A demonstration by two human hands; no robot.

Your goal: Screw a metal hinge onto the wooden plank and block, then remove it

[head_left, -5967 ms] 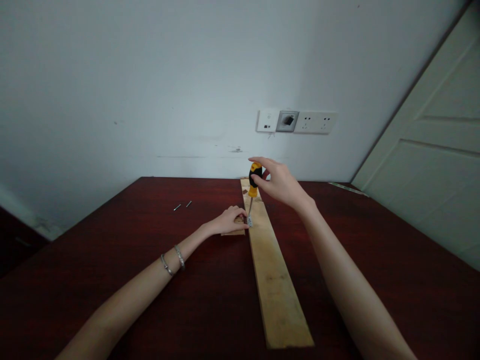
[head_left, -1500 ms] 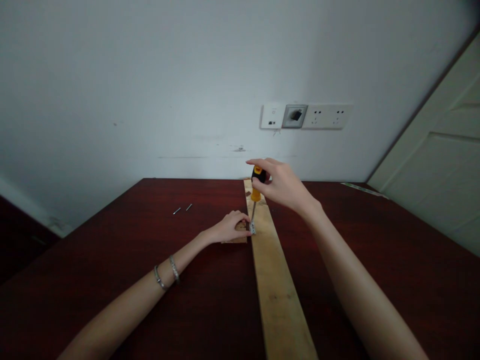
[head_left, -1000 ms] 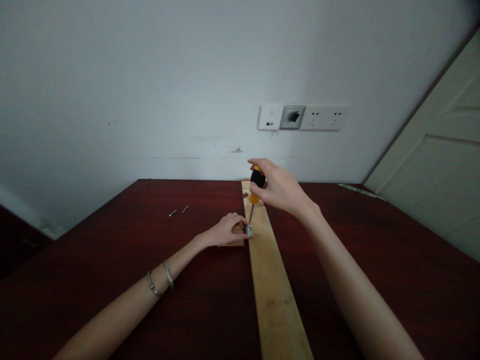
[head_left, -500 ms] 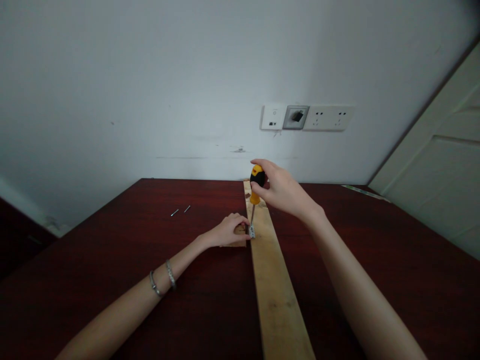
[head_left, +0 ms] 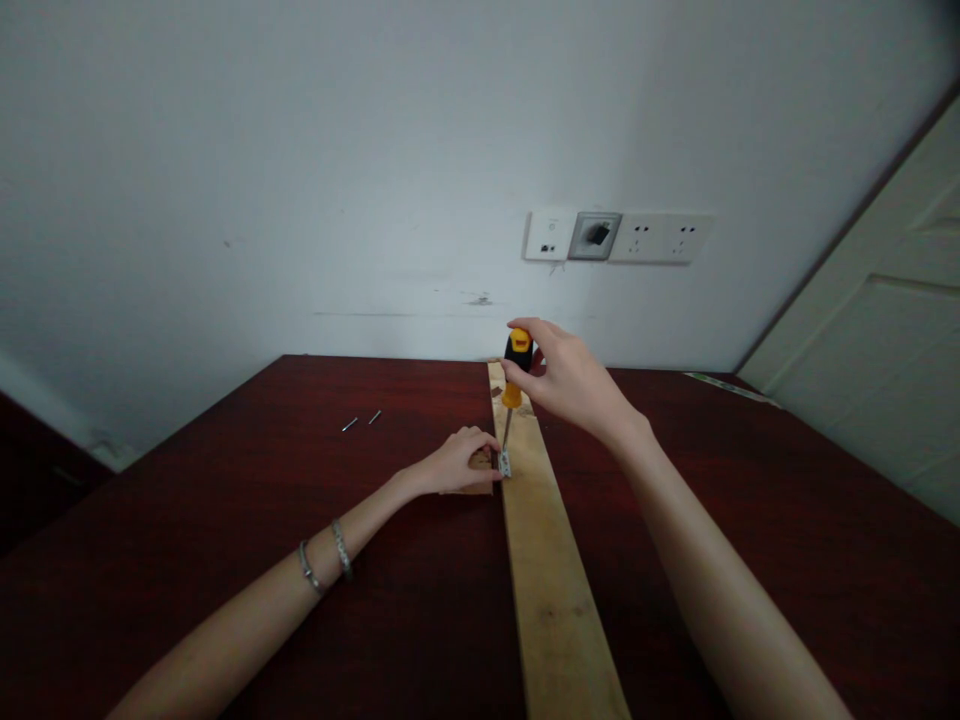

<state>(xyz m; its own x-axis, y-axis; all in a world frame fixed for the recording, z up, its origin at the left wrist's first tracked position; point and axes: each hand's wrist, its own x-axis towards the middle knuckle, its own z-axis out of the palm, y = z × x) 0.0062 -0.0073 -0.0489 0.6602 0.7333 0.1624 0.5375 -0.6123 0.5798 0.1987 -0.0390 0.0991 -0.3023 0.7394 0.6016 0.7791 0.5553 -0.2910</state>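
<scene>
Yellow-and-black screwdriver (head_left: 517, 350): up it stands, leaning slightly, handle high, slim shaft running down to the far end of the metal bracket; what sits right under the tip is too small to tell.
Right hand (head_left: 574, 380): clamped around that handle, thumb on the near side, forefinger arched over the top!
Left hand (head_left: 450, 462): low on the other side, thumb and forefinger apart at the bracket's left edge; whether they pinch it, I cannot tell.
Metal bracket (head_left: 505, 464): small and silvery, lying on the left edge of the long board.
Wooden board (head_left: 551, 560): pale and knotted, stretching along the counter (head_left: 405, 600) towards the wall (head_left: 420, 150).
Short wood piece (head_left: 472, 490): just left of the board, partly hidden beneath the left hand.
Metal fasteners: two slim ones, near (head_left: 350, 424) and far (head_left: 375, 417), lying side by side, well left of the board.
Bracelets (head_left: 341, 548): a pair, silvery, around the left wrist.
</scene>
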